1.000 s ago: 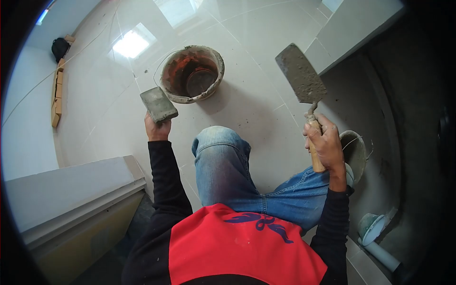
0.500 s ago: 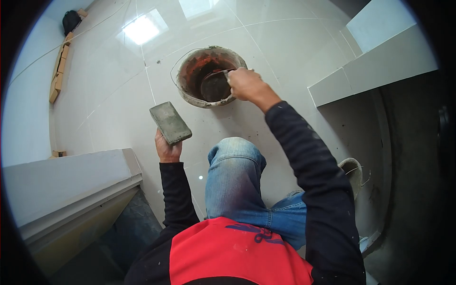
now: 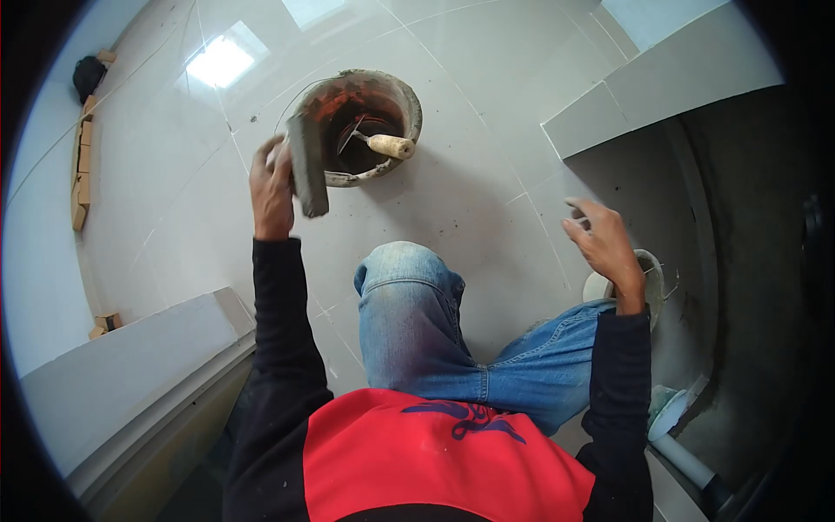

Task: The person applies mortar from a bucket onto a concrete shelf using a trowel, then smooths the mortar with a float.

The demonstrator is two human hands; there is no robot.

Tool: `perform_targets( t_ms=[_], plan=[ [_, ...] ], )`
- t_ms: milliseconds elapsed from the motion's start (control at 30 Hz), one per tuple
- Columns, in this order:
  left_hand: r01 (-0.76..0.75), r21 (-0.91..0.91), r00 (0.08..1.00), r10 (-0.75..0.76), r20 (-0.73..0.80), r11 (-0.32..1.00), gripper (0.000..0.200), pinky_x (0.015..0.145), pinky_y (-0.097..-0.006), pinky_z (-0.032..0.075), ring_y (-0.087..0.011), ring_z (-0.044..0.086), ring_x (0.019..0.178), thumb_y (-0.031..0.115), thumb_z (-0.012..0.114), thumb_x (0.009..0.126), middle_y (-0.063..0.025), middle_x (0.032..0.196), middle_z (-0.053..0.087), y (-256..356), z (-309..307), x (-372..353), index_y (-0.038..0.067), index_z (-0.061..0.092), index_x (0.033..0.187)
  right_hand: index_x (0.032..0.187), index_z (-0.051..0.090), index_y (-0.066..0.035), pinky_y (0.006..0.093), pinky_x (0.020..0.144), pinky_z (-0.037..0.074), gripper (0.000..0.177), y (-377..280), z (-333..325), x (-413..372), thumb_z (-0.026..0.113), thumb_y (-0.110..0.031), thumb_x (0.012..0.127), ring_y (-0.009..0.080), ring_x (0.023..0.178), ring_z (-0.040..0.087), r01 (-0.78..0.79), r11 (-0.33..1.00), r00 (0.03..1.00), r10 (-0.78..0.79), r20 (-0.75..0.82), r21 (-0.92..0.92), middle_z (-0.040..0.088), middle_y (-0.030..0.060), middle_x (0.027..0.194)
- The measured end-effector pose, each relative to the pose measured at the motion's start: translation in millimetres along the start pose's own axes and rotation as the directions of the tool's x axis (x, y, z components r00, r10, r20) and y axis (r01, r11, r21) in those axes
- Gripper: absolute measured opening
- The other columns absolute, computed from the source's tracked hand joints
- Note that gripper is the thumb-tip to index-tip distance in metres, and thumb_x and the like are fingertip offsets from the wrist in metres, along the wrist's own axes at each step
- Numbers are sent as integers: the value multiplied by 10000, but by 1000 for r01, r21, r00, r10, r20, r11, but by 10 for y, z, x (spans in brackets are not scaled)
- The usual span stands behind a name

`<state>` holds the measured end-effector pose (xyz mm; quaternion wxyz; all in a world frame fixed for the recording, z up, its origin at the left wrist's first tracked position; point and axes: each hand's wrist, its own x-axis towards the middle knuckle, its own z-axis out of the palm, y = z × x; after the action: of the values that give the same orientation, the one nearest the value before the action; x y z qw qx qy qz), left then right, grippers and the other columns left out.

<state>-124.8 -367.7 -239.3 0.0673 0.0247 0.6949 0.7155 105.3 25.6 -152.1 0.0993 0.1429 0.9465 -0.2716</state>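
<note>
My left hand (image 3: 273,187) grips a grey rectangular block (image 3: 308,170), held tilted on its narrow edge. The block overlaps the left rim of a mortar-stained bucket (image 3: 409,100) in this view. A trowel (image 3: 387,145) rests in the bucket, its pale wooden handle pointing right towards the rim and its blade partly hidden inside. Out to the right, my right hand (image 3: 602,239) is empty, with fingers apart and slightly bent, above my bent leg.
A second, smaller bucket (image 3: 651,270) stands beside my right forearm. White ledges flank me at left (image 3: 139,344) and right (image 3: 661,100). Small brown boxes (image 3: 83,165) line the far-left wall, near a black bag (image 3: 89,78). Crumbs dot the tiled floor (image 3: 452,209).
My right hand has let go of the trowel, leaving it in the bucket, and moved right and back. My left hand has lifted the block towards the bucket and turned it on edge.
</note>
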Motion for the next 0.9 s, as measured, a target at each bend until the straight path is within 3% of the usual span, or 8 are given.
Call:
perform_targets(
  t_ms=[133, 200, 233, 300, 367, 400, 500, 900],
  plan=[
    [-125, 210, 969, 74, 237, 970, 465, 772, -280, 485, -181, 608, 887, 316, 615, 907, -161, 1026, 644, 114, 462, 527, -33, 509, 1195, 1150, 597, 5, 394, 784, 487, 386, 78, -126, -204, 627, -219, 837, 366, 856, 625, -119, 984, 980, 138, -146, 131, 641, 236, 940],
    [-223, 567, 944, 31, 329, 793, 427, 818, -337, 486, -273, 628, 936, 310, 626, 884, -183, 1071, 644, -93, 578, 765, -28, 552, 1135, 1148, 597, 7, 397, 799, 486, 375, 78, -123, -214, 622, -208, 841, 376, 887, 622, -76, 990, 977, 98, -192, 114, 641, 233, 961],
    [-370, 605, 906, 131, 402, 705, 460, 904, -397, 459, -349, 591, 1068, 333, 631, 857, -195, 1172, 614, -455, 501, 977, -18, 572, 1148, 1158, 602, 0, 353, 740, 488, 363, 109, -72, -217, 616, -192, 851, 268, 790, 629, -2, 995, 972, 25, -235, 100, 643, 197, 893],
    [-392, 827, 916, 91, 390, 404, 616, 1003, -398, 402, -334, 518, 1198, 409, 633, 820, -192, 1263, 567, -707, 507, 1008, 11, 529, 1278, 1160, 592, 17, 378, 824, 491, 401, 224, 118, -200, 633, -221, 840, 330, 944, 634, 93, 986, 973, -60, -225, 139, 642, 231, 1025],
    [-361, 847, 930, 92, 355, 390, 561, 982, -391, 414, -330, 554, 1149, 401, 613, 828, -198, 1210, 598, -654, 601, 910, 25, 559, 1242, 1137, 592, 16, 426, 912, 456, 413, 194, 254, -269, 613, -276, 846, 394, 1033, 585, 166, 984, 961, -145, -233, 71, 618, 247, 1094],
    [-381, 784, 910, 47, 413, 490, 481, 925, -383, 440, -323, 595, 1059, 383, 606, 839, -193, 1112, 638, -651, 602, 933, 23, 600, 1157, 1093, 600, 8, 443, 916, 451, 369, 83, 188, -289, 598, -273, 854, 385, 1060, 572, 56, 994, 997, -51, -60, 94, 617, 242, 1076],
    [-355, 793, 908, -18, 418, 496, 410, 818, -361, 460, -256, 614, 899, 354, 589, 883, -153, 976, 654, -551, 644, 884, -15, 616, 1059, 916, 641, 19, 443, 806, 525, 225, 8, 227, -321, 610, -165, 789, 385, 860, 657, 90, 993, 993, -84, -85, 76, 655, 241, 867],
    [-233, 880, 939, -140, 315, 414, 703, 912, -397, 433, -320, 597, 1035, 590, 476, 892, -225, 1082, 632, -394, 751, 945, -41, 576, 1184, 943, 617, 31, 458, 735, 547, 256, -20, 23, -493, 638, -198, 830, 362, 799, 674, 284, 951, 928, -239, -285, 125, 638, 225, 799]
  ],
)
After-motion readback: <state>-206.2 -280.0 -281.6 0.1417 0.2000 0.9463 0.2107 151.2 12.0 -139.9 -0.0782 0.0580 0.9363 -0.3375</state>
